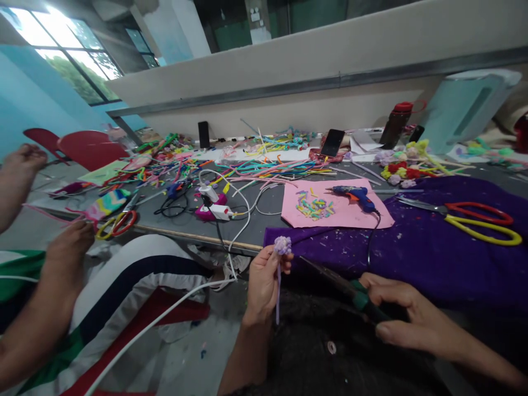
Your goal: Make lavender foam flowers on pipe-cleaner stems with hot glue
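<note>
My left hand (264, 278) pinches a lilac pipe-cleaner flower (282, 246), its bloom up and its thin stem hanging straight down. In my right hand (406, 316) are scissors (355, 291) with dark green handles. Their blades point left toward the flower, with a gap between the tips and the bloom. My fingers and thumb wrap the handles; part of the grips is hidden. Beyond my hands, a pink sheet (301, 217) carries small pastel clippings (312, 206) and a blue glue gun (355, 195). Larger scissors (474, 217) with red and yellow handles lie on the purple cloth (433, 264).
At left sits a co-worker, whose hand (72, 242) is beside red-and-yellow scissors (117, 224). A white cable (165, 309) runs from a power strip (212, 212) past the table edge. Pipe cleaners (272, 168), finished flowers (400, 170), a phone (332, 143) and a bottle (396, 126) stand or lie farther back.
</note>
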`<state>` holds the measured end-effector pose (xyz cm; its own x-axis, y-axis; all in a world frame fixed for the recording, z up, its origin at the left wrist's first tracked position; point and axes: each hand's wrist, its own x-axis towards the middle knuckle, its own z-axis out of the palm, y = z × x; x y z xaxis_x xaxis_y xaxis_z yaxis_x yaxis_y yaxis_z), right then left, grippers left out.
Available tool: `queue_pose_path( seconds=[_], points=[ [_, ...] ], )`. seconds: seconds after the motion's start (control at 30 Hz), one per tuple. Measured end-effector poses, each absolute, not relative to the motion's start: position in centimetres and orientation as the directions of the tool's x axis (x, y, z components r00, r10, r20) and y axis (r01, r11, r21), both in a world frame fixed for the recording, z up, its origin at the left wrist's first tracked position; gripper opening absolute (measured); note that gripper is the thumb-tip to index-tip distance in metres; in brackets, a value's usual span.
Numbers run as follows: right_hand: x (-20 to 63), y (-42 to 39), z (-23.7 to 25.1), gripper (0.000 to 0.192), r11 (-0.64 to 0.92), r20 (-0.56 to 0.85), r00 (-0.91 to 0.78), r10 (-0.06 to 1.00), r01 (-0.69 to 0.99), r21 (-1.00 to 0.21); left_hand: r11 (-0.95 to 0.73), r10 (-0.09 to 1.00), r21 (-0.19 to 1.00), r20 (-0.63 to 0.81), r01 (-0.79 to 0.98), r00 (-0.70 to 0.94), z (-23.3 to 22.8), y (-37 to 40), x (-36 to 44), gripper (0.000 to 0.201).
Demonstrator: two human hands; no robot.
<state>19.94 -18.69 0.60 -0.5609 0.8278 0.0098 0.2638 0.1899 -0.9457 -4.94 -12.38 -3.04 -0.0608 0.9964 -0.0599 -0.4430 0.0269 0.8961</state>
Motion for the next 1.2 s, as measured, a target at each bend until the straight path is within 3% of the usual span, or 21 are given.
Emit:
queue_pose_path(
  seconds=[0.27,0.97,1.2],
  points=[
    [19.5,-19.0,0.7,0.021,0.209,0.032,-0.579,0.815,0.241,-0.948,-0.124,0.983,0.944,0.075,-0.307,-0.166,-2.4,-12.1,-5.3,0.017],
    [19.5,-18.9,-0.2,0.021,0.184,0.007,-0.557,0.831,0.263,-0.947,0.051,0.999,0.942,-0.050,-0.332,0.012,-3.3,-10.5,-4.7,0.037],
    [19.3,-19.0,-0.4,0.015,0.176,0.002,-0.541,0.841,0.271,-0.946,0.036,0.997,0.968,-0.052,-0.247,-0.058,-3.9,-10.3,-4.8,0.031]
  ],
)
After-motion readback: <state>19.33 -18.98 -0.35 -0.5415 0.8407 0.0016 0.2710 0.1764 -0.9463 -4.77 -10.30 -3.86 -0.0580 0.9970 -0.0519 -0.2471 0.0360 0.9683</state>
